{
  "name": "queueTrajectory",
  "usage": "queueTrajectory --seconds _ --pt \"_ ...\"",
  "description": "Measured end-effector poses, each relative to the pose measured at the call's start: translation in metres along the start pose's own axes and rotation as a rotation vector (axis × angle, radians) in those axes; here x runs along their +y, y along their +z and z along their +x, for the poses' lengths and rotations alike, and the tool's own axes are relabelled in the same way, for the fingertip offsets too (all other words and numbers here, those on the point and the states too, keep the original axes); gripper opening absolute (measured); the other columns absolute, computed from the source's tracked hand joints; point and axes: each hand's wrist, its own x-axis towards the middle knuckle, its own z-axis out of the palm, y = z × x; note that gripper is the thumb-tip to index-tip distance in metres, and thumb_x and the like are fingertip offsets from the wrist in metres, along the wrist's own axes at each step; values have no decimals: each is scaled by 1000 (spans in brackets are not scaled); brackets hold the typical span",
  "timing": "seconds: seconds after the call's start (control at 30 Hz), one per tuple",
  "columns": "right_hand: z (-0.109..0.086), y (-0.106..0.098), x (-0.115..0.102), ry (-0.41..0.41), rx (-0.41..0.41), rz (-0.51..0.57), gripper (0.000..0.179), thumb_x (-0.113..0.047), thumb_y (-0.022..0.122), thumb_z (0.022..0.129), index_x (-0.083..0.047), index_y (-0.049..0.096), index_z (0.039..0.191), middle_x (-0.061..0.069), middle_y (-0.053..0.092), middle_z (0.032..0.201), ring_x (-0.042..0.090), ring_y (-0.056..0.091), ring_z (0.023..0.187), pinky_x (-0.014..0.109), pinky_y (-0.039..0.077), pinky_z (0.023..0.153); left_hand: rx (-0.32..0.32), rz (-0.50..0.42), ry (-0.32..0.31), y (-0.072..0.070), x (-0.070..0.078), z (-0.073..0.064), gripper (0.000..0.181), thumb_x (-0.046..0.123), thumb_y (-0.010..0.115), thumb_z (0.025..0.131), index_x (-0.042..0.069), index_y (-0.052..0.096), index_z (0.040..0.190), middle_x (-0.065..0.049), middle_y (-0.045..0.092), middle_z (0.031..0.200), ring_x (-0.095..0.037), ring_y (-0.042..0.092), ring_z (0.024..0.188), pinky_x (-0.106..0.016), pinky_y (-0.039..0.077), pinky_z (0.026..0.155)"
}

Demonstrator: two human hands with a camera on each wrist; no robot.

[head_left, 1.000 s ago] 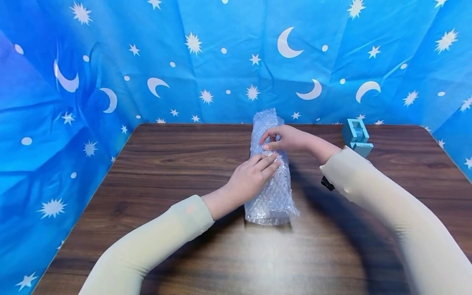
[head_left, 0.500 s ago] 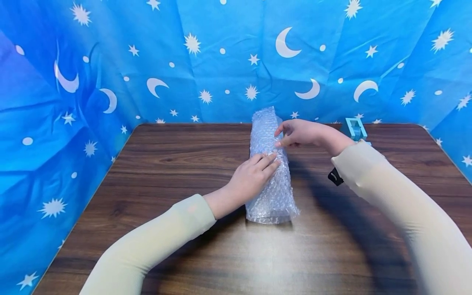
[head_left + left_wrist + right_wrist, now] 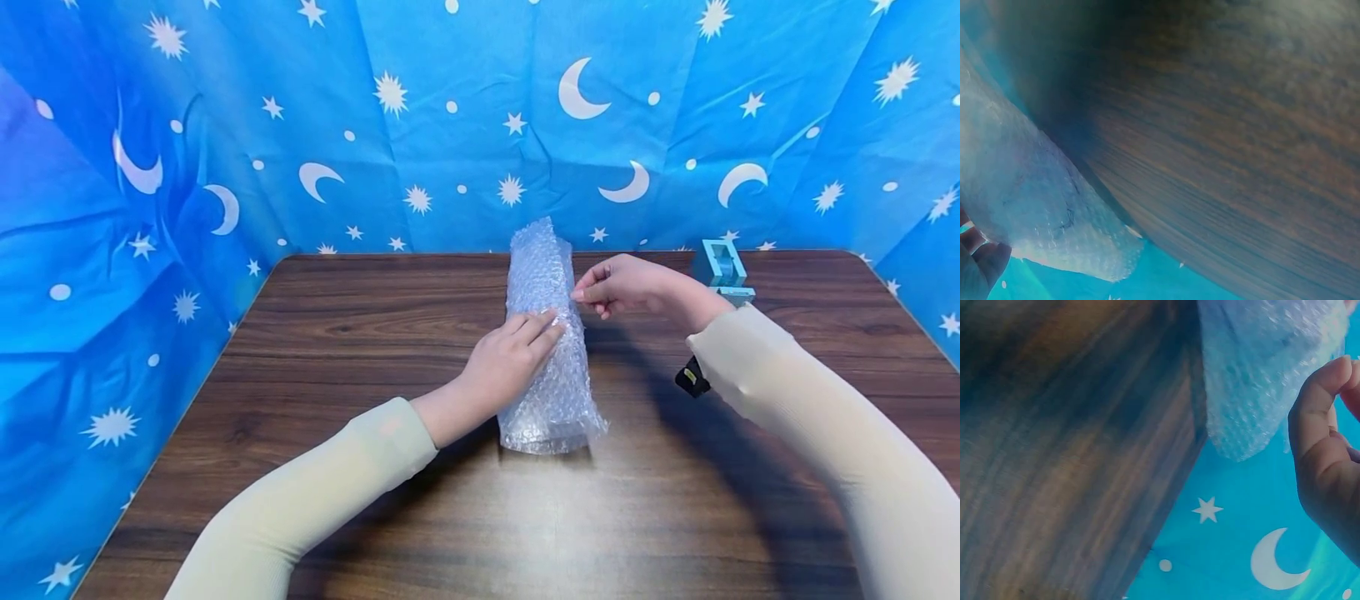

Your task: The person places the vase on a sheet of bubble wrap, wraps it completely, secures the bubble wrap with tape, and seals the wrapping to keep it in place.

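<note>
A long bundle of clear bubble wrap point(image 3: 543, 392) lies lengthwise on the table, its far end by the back edge. What is inside the wrap cannot be made out. My left hand point(image 3: 504, 367) rests across its middle with fingers nearly straight, pressing from the left. At the right edge of the bundle, my right hand point(image 3: 633, 287) has thumb and forefinger together, pinching the edge of the bubble wrap. The right wrist view has that hand point(image 3: 1329, 437) beside the wrap point(image 3: 1254, 381), though the pinched part is hidden. The left wrist view shows the wrap point(image 3: 1041, 181) with fingertips at its far side.
The wooden table point(image 3: 360, 308) has a teal object point(image 3: 722, 262), apparently a tape dispenser, at the back right, partly behind my right wrist. A blue cloth point(image 3: 450, 150) with white moons and stars hangs behind and at the sides.
My right hand has moved right from the top of the bundle to its right edge, and its thumb and forefinger have come together. The left hand stays; the far end of the wrap has shifted slightly left.
</note>
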Motion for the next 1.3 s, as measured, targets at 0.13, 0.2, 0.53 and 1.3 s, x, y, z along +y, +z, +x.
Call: queueTrajectory --seconds 0.13,0.2,0.53,1.3 --pt "3 6 8 14 -4 85 18 -16 57 100 1 62 101 0 56 73 9 53 65 22 53 66 21 29 6 0 1 1 29 22 61 98 11 68 123 -6 68 128 -17 65 110 -23 56 92" --pt "5 9 12 18 -13 124 15 -15 55 101 -2 61 98 -2 55 73 8 53 66 22 53 65 23 30 1 -1 1 1 29 22 62 98 11 69 123 -6 68 128 -17 66 110 -23 57 90" --pt "13 19 27 58 -42 282 20 -16 48 104 -13 61 89 -4 56 73 6 54 66 18 53 66 20 32 -19 -1 -1 -2 29 22 63 97 13 68 124 -5 67 130 -19 66 109 -22 60 74" --pt "9 9 21 153 -16 191 17 -25 57 100 -9 64 97 -6 55 68 4 54 61 15 53 62 -48 -5 -41 -3 3 0 30 20 61 97 13 67 126 -7 65 133 -22 65 111 -25 60 82"
